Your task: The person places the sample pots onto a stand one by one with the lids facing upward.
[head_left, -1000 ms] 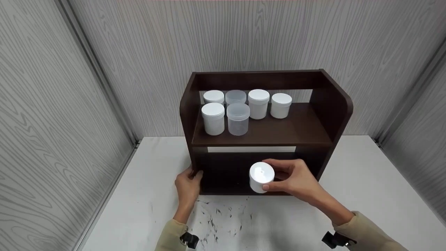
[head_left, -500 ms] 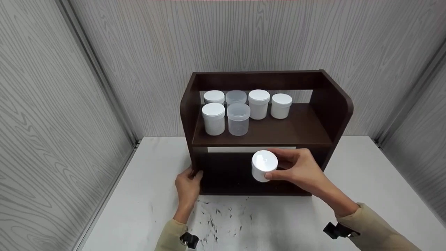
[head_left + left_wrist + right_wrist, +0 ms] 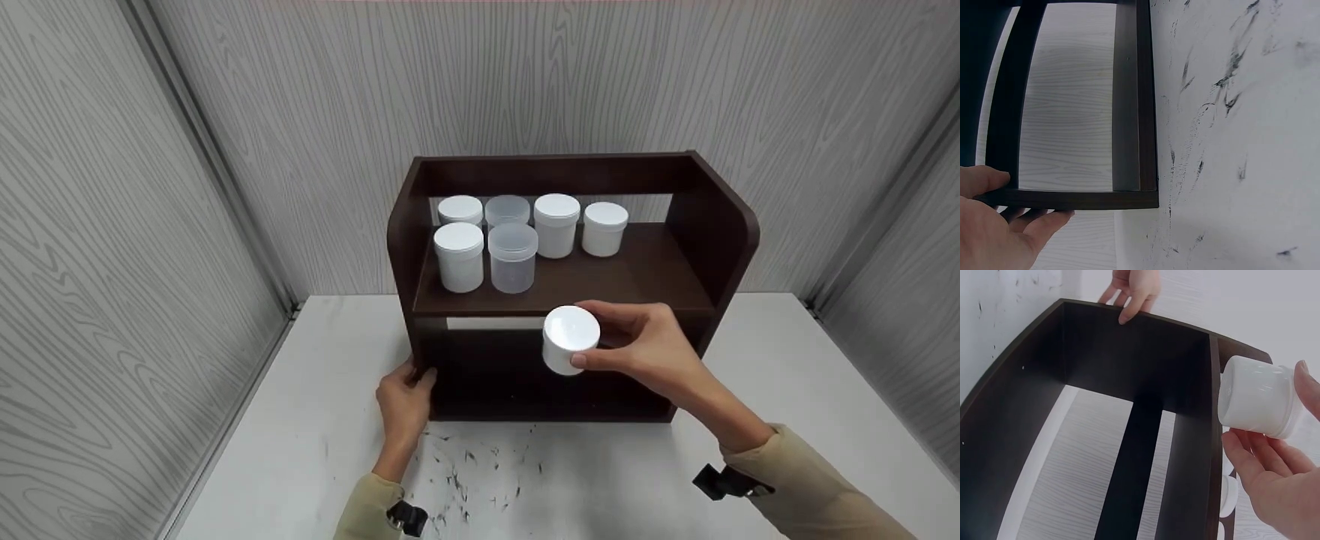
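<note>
A small white lidded jar [image 3: 570, 337] is in my right hand [image 3: 649, 349], pinched between thumb and fingers in front of the dark brown shelf unit [image 3: 555, 309], near the height of its middle board. The right wrist view shows the same white jar [image 3: 1258, 395] lying sideways in that view, beside the board's front edge. My left hand [image 3: 405, 401] grips the unit's left side panel low down; in the left wrist view the thumb [image 3: 985, 179] lies on the inner side and the fingers go round the outside.
On the upper shelf stand several lidded jars: white ones such as the front left jar [image 3: 460, 259] and the short jar [image 3: 604, 229], and translucent ones like the front clear jar [image 3: 513, 259]. The white table [image 3: 300, 420] bears dark scuff marks. Grey wood-grain walls [image 3: 525, 75] enclose it.
My right hand has raised the white jar from the lower compartment's front up to about the middle board. The left hand stays on the side panel.
</note>
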`<action>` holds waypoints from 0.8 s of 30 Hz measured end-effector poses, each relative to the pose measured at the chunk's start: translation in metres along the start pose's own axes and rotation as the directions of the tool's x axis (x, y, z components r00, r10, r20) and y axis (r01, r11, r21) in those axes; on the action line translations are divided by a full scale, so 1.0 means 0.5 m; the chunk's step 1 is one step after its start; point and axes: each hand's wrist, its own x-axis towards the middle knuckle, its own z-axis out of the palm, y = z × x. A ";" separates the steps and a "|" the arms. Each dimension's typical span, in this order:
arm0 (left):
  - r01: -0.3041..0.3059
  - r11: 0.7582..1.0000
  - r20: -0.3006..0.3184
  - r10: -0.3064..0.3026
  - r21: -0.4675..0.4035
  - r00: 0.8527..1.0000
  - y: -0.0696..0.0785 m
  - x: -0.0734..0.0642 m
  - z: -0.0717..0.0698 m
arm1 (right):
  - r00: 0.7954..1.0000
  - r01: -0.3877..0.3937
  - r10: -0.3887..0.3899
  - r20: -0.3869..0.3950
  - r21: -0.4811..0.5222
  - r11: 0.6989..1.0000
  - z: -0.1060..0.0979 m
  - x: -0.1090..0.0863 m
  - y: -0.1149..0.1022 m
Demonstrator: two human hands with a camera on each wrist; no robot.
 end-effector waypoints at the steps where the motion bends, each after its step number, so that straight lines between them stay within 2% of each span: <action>1: -0.001 1.000 0.000 0.001 0.000 1.000 0.000 0.000 0.000 | 1.000 0.001 -0.001 -0.004 0.002 1.000 -0.001 0.002 -0.002; 7: 0.001 1.000 0.000 -0.001 0.005 1.000 0.000 0.000 -0.001 | 1.000 0.007 -0.006 -0.020 0.051 0.999 -0.005 0.017 -0.009; 16: 0.010 1.000 -0.007 -0.010 0.015 1.000 0.002 0.000 -0.003 | 0.999 0.021 -0.021 -0.046 0.004 1.000 -0.013 0.047 -0.025; 24: -0.011 1.000 -0.001 0.011 0.024 1.000 0.000 0.001 -0.002 | 0.997 -0.024 0.027 -0.066 0.052 0.998 -0.028 0.081 -0.033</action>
